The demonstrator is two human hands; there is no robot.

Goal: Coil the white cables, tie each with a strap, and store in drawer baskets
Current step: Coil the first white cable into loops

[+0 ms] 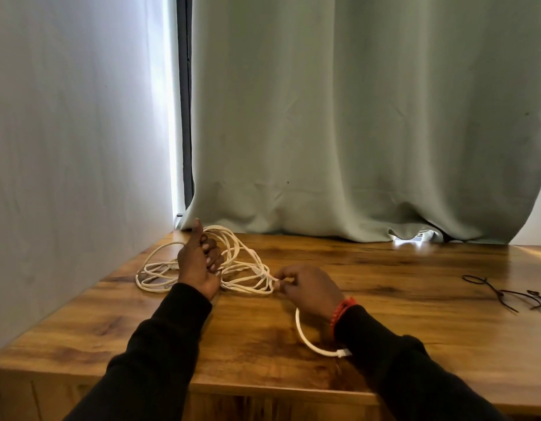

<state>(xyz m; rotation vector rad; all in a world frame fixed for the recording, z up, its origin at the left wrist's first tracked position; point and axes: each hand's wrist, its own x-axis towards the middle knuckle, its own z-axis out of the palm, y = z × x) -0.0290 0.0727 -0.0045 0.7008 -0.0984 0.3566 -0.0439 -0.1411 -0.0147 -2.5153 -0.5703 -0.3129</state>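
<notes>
Wooden table, left hand fisted around white cable loops — thumb up, right hand pinching a strand

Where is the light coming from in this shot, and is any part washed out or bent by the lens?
In the head view, daylight enters through the gap beside the curtain, overexposing that strip and the wall next to it; a glare patch shines on the table under the hem. The wide lens bows the table's edges. The left hand and white cable look slightly soft.
</notes>
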